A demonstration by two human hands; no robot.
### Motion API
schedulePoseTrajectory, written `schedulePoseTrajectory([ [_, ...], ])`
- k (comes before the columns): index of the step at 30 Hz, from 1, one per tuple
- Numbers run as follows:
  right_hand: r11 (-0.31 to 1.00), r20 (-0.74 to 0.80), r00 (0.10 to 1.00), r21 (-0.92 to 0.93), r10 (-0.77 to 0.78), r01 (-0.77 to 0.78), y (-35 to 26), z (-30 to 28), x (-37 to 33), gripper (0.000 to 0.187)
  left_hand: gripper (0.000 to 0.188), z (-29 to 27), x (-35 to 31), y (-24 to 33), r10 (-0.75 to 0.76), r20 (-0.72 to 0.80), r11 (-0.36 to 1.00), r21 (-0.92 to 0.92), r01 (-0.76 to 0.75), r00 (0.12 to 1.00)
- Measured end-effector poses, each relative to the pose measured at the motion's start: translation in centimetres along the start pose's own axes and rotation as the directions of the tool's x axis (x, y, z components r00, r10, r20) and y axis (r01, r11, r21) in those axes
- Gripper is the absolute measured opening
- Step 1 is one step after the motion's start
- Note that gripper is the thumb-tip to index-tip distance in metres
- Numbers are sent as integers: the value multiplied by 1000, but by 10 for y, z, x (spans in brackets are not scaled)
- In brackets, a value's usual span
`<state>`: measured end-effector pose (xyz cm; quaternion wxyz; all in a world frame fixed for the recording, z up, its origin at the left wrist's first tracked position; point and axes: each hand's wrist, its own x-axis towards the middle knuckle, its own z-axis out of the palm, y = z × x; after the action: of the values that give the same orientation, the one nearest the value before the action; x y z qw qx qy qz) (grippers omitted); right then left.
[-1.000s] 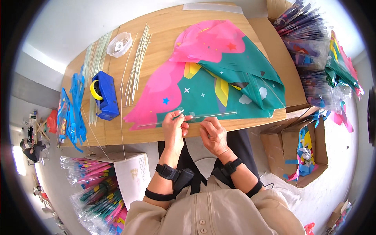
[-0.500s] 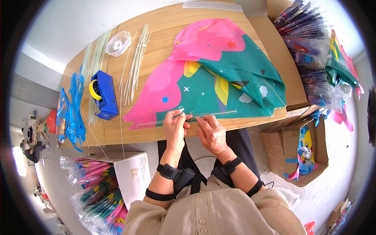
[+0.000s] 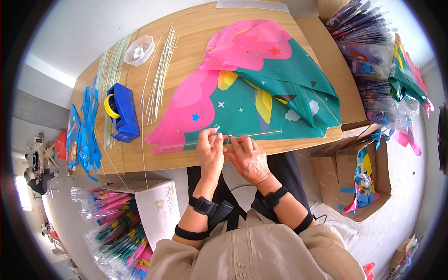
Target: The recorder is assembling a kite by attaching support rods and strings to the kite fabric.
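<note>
Both hands pinched a thin clear rod (image 3: 252, 136) lying left-to-right along the near edge of the pink-and-green kite sail (image 3: 242, 100), left hand (image 3: 211, 151) just beside right hand (image 3: 248, 156), most of the rod running rightward.

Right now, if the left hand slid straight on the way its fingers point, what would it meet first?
The left hand points up across the table, so it would first run onto the pink-and-green printed plastic kite sheet it already pinches at the edge.

The kite sail (image 3: 252, 93) lies on the table (image 3: 186, 42). Left of it lie thin rods (image 3: 161, 70), then the tape dispenser (image 3: 122, 112). Both hands (image 3: 231, 151) rest at its near edge
</note>
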<state>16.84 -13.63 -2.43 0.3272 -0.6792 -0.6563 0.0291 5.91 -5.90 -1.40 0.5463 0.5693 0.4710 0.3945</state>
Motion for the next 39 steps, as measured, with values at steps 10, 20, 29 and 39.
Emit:
schedulePoseTrajectory([
  [10, 989, 142, 989, -146, 42, -21, -14, -10, 6, 69, 20, -31, -3, 18, -191, -17, 959, -215, 183, 981],
  [20, 969, 290, 944, -228, 157, -91, -29, -19, 13, 90, 23, -51, 4, 29, -429, 131, 794, -417, 442, 894],
  [29, 985, 224, 968, -151, 114, -81, -24, -16, 10, 82, 30, -61, 10, 19, -478, 263, 734, -406, 545, 838],
  [39, 992, 214, 973, -110, 88, -66, -23, -19, 9, 75, 30, -55, 11, 14, -490, 220, 775, -331, 538, 843],
])
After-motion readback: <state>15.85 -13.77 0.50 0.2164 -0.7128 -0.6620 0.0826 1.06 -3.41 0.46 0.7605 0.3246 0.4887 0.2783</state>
